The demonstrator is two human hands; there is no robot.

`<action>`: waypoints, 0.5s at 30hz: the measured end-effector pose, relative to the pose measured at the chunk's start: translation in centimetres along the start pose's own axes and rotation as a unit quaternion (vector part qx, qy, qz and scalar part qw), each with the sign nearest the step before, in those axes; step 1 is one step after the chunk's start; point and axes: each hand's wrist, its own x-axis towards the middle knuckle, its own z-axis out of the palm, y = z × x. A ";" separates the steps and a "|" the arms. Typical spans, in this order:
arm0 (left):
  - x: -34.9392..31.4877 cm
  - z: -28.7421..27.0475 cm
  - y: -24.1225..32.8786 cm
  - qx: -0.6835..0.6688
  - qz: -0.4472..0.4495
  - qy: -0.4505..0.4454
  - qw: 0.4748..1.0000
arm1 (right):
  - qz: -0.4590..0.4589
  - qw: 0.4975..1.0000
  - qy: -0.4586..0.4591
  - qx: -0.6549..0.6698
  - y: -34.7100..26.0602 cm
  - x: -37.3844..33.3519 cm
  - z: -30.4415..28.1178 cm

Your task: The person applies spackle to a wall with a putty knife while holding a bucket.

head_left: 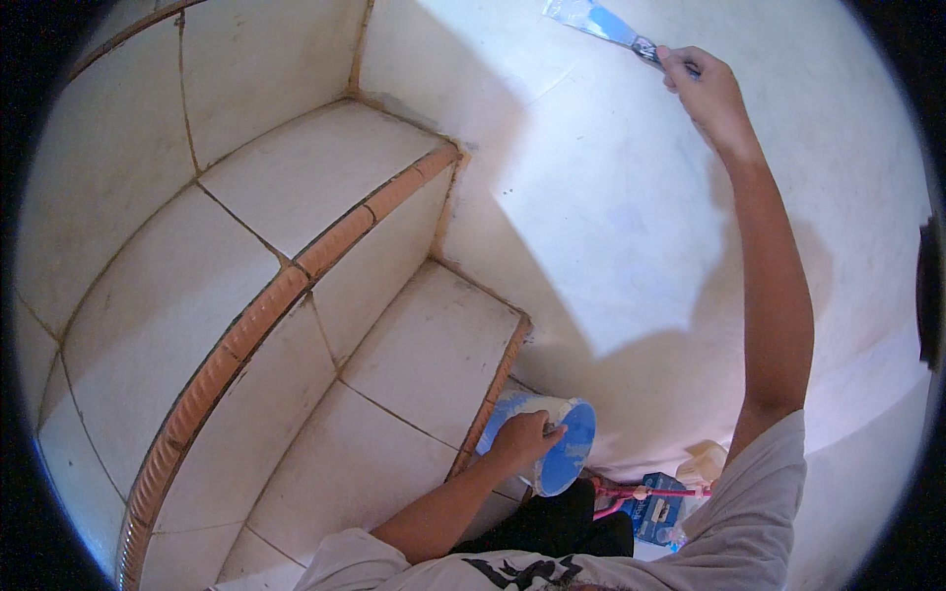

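Observation:
High on the right, my right hand (708,97) is closed round the dark handle of a putty knife (601,24). Its broad blade points left against the white wall (591,217); whether the edge presses on the wall I cannot tell. Low in the middle, my left hand (532,440) grips the rim of a blue bucket (569,455). The bucket is tilted, with whitish smears on its outside and some pale residue inside. My right arm is stretched up along the wall, while my left arm stays low near my body.
Tiled stairs (335,182) with brown ridged edging (266,295) rise at the left and meet the wall. At the lower right lie a blue box (658,510), a pink tube-like frame (616,495) and a beige container (702,461). A dark object (928,295) sits at the far right rim.

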 end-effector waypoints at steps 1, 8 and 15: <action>0.2 0.2 0.1 -0.002 0.001 -0.010 1.000 | 0.003 1.000 0.001 -0.017 0.6 -0.1 -0.9; 0.0 0.2 0.0 -0.005 0.005 0.014 1.000 | 0.005 0.997 -0.013 0.079 0.6 -2.4 -5.1; 0.0 0.3 0.4 -0.001 0.021 0.018 1.000 | -0.129 0.955 0.094 -0.251 -3.8 -4.0 -0.7</action>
